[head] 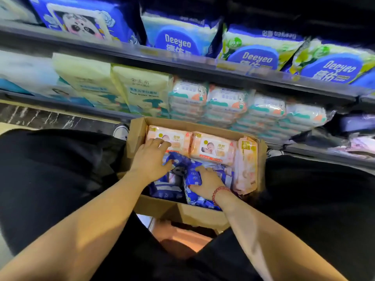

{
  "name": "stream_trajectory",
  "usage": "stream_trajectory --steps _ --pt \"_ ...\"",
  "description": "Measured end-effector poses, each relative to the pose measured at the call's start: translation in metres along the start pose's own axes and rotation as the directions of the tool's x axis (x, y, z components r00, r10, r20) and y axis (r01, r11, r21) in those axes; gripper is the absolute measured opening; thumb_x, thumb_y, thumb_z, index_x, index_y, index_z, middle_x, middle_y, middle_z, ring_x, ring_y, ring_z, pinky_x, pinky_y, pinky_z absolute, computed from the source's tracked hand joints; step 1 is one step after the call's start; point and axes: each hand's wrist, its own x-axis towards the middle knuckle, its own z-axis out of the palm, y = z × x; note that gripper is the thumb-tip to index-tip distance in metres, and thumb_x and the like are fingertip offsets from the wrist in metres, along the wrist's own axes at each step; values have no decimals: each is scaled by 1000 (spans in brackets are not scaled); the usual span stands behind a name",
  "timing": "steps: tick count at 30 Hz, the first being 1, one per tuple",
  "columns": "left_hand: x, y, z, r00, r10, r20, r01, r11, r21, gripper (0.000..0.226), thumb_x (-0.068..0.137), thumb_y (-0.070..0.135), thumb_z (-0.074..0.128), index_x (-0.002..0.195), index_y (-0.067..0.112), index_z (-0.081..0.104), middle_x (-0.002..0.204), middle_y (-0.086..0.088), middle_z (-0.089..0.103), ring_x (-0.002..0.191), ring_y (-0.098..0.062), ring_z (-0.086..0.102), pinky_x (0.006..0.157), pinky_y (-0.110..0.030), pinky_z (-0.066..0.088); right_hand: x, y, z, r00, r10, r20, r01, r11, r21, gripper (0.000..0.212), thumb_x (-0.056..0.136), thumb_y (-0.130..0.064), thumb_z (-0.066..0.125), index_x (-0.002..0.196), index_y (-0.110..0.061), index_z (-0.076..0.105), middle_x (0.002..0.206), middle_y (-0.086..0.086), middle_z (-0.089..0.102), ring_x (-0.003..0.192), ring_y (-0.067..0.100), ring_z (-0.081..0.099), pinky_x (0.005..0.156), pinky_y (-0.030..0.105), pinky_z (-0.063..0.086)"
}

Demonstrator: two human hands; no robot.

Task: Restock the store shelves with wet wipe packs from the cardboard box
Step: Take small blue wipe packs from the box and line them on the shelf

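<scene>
An open cardboard box stands on the floor between my knees. Two pink wet wipe packs lie flat at its far side, and another pink pack stands on edge along the right wall. Crumpled blue wipe packs fill the near half. My left hand lies spread over the near edge of the left pink pack, its thumb touching the blue packs. My right hand, with a red bead bracelet on the wrist, has its fingers curled on a blue pack.
Just beyond the box, the bottom shelf holds stacks of white-and-teal wipe packs and cream packs. The shelf above carries blue Deeyeo packs. My knees in black cloth flank the box. Dark marbled floor shows at left.
</scene>
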Motion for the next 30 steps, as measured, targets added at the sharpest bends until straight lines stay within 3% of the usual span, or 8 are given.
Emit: stream_trajectory --steps 6,12,15,19,22,24,27,30 --pt "-7 -12 9 997 -56 56 58 997 -51 55 85 38 62 135 18 49 135 -8 51 125 -29 42 98 -41 42 21 -10 25 991 113 75 -107 991 -77 80 84 -46 65 147 -19 23 139 20 39 124 38 46 98 39 44" --pt "-14 -25 9 993 -97 68 104 989 -103 54 83 34 65 133 17 51 131 -9 53 121 -32 46 94 -42 45 37 -7 35 992 114 56 -110 991 -76 73 84 -34 65 143 -25 23 117 17 61 103 36 60 79 38 54" --pt "-14 -28 10 992 -106 66 114 986 -119 53 83 32 66 131 15 52 129 -11 55 119 -33 48 90 -42 48 42 -5 32 985 153 86 -157 987 42 77 86 -18 62 148 -36 19 122 15 59 103 35 61 78 35 54" --pt "-10 -29 13 981 -139 137 168 959 -229 55 84 35 62 135 18 49 135 -9 51 125 -31 45 97 -43 44 47 -1 10 974 142 176 -193 928 319 75 81 -8 69 143 -34 37 145 6 43 123 28 50 86 30 48" --pt "-9 -25 13 963 -152 225 238 871 -431 65 76 47 55 135 22 51 136 -6 53 128 -26 45 102 -42 42 46 -4 -16 966 28 256 -151 868 474 68 73 -11 79 131 -35 53 142 2 45 127 23 45 92 33 45" --pt "-9 -21 12 955 -138 264 268 785 -558 66 75 50 60 135 25 51 136 -1 54 126 -19 47 105 -40 40 41 -9 -31 965 -41 261 -135 770 623 57 72 -11 79 119 -37 60 130 2 57 112 20 57 79 30 53" --pt "-9 -13 6 924 -125 362 360 602 -712 64 83 29 74 140 28 45 130 9 54 117 -6 52 100 -21 45 33 -16 -46 956 -140 257 -146 535 832 49 77 5 69 118 -22 64 113 3 69 95 20 68 74 32 57" --pt "-10 -10 -1 904 -77 421 412 419 -809 67 87 14 70 144 29 38 126 9 58 106 1 59 85 -10 48 30 -21 -54 929 -245 276 -151 431 890 43 79 11 63 110 -19 66 105 2 73 92 21 70 76 37 58"
